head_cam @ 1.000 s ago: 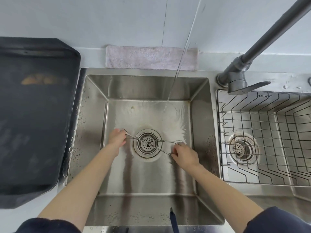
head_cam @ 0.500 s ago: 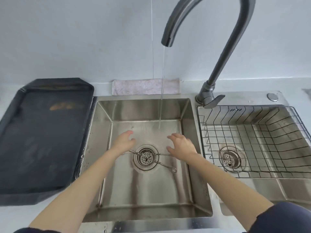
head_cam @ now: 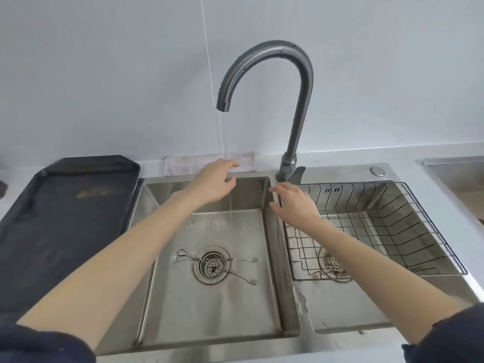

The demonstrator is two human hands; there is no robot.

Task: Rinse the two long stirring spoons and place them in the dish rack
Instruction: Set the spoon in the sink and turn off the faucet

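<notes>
Both bare hands, left point(head_cam: 213, 183) and right point(head_cam: 296, 205), empty and spread, have been raised toward twelve o'clock under the thin water stream point(head_cam: 227, 163), two long steel stirring spoons point(head_cam: 217, 265) left unrinsed, next to be grasped.

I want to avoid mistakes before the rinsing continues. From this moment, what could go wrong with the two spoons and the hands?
1. Both stirring spoons lie across the drain strainer, away from the water stream, so they may stay unrinsed.
2. Both hands are empty; the left hand is in the stream and the right hand is beside it. Wet fingers may slip on thin handles.
3. The dish rack has wide wire gaps, so thin spoons may fall through.
</notes>
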